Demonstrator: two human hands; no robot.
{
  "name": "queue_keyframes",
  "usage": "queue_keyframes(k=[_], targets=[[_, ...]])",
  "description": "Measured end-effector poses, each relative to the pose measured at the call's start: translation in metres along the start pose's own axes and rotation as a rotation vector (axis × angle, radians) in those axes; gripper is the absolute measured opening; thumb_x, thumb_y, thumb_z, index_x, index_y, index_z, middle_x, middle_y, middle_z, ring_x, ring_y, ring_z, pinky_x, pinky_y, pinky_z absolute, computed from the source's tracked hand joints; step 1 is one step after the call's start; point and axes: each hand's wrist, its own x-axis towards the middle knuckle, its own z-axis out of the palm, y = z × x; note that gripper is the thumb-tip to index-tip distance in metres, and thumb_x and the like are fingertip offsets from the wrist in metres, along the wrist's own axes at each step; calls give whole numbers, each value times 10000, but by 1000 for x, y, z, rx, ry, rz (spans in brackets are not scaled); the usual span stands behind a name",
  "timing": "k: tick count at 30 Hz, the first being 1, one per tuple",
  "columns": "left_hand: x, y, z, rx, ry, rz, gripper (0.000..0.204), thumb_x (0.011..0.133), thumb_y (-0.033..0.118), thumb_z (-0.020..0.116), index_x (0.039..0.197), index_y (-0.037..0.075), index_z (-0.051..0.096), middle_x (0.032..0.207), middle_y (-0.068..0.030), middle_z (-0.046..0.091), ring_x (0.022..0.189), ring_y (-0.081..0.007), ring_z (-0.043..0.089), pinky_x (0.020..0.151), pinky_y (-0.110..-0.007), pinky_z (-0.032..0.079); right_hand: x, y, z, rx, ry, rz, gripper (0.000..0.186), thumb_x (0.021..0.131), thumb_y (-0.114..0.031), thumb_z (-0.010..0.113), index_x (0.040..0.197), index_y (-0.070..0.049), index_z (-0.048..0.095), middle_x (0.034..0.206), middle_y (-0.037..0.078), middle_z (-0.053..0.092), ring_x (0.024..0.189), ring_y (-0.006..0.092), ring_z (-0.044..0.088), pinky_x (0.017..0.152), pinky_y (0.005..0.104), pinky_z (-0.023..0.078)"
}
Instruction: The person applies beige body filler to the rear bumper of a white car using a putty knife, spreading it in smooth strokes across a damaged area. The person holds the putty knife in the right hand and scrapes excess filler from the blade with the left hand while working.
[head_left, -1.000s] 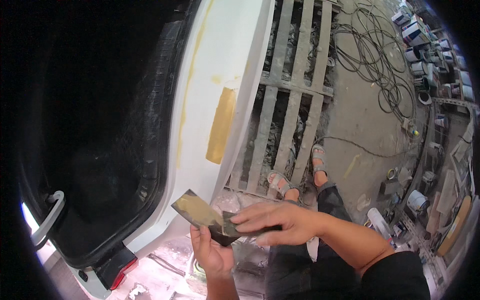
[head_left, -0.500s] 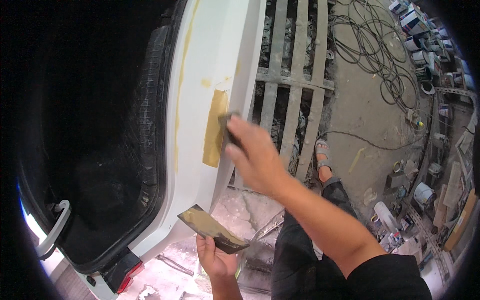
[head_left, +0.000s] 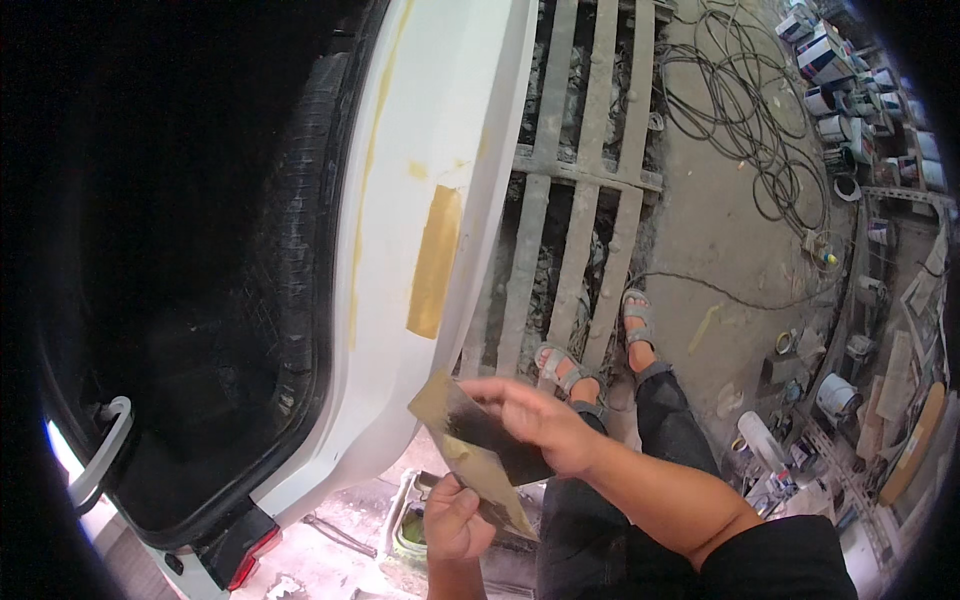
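Spreader (head_left: 495, 438) is thin, flat, dark & rectangular, w/ tan paste (head_left: 430, 400) along its far-left end. Second plate (head_left: 487, 482) is also flat, its top smeared mostly tan. Both are nr centre of scene, just right of the panel's near end; plate lies nearer than spreader. They overlap in view; can't tell if touching.

White panel (head_left: 405, 225) runs far to near, left of centre, w/ a mustard rect. patch (head_left: 433, 262) & a thin yellow streak (head_left: 366, 165) down its left side. Dark vehicle opening (head_left: 190, 290) fills left; red lamp (head_left: 253, 558) sits near left. Right of panel: grey slatted frame (head_left: 570, 265) on dusty floor (head_left: 700, 245), black cable (head_left: 715, 115) coiled far right, tins (head_left: 832, 128) crowded beyond it. Sandalled feet (head_left: 558, 366) are at the slats' near end.

R hand (head_left: 540, 420) is closed on spreader's right part, forearm (head_left: 670, 490) slanting in from near right. L hand (head_left: 460, 515) comes up from near edge, gripping plate by its left side, thumb on top; other fingers mostly hidden.
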Motion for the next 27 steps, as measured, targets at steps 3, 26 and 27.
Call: queue_keyframes(k=[3, 26, 27], targets=[[-10, 7, -12, -42, -19, 78, 421, 976, 87, 679, 1345, -83, 567, 1106, -221, 734, 931, -323, 746, 813, -435, 619, 42, -24, 3, -361, 235, -236, 702, 1064, -332, 570, 1592, 27, 277, 1568, 223, 439, 1473, 312, 418, 1215, 439, 323], [-40, 30, -38, -135, -183, 192, 396, 1005, 93, 631, 1365, -55, 555, 953, -269, 724, 811, -380, 744, 669, -478, 633, 69, -7, 18, -1375, 426, -629, 792, 968, -232, 659, 1578, 78, 261, 1603, 335, 333, 1524, 458, 298, 1250, 530, 243], [-40, 30, -39, -154, -192, 172, 397, 1005, 92, 634, 1365, -55, 556, 965, -267, 725, 823, -380, 745, 674, -480, 634, 86, -23, 6, -1537, 459, -704, 772, 968, -256, 654, 1569, 71, 296, 1598, 320, 355, 1514, 449, 325, 1243, 545, 253]])
